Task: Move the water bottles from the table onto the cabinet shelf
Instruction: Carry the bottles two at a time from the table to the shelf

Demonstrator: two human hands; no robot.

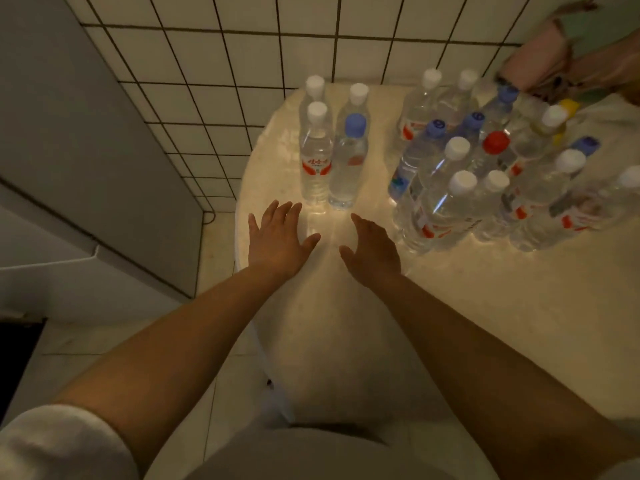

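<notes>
Both my arms reach out over the table (pixel 346 323), a pale, glossy round top. My left hand (pixel 278 239) is flat and palm down, fingers straight and slightly spread, holding nothing. My right hand (pixel 372 251) is turned edge-on, fingers straight, thumb apart, also holding nothing. Whether either hand touches the tabletop, I cannot tell.

Just beyond my fingertips stands a small group of four upright bottles (pixel 332 143). The nearest two are side by side: a white-capped one with a red label (pixel 316 157) on the left and a blue-capped one (pixel 349 164) on the right. Two more white-capped bottles stand behind them. Neither hand touches any of these.

To the right, apart from this group, a large cluster of bottles (pixel 491 181) is packed tight, with white, blue, red and yellow caps; its right part is blurred.

A white tiled wall (pixel 242 46) with dark grout lies behind the table. A grey cabinet (pixel 86 150) stands at my left; its shelf is not visible.
</notes>
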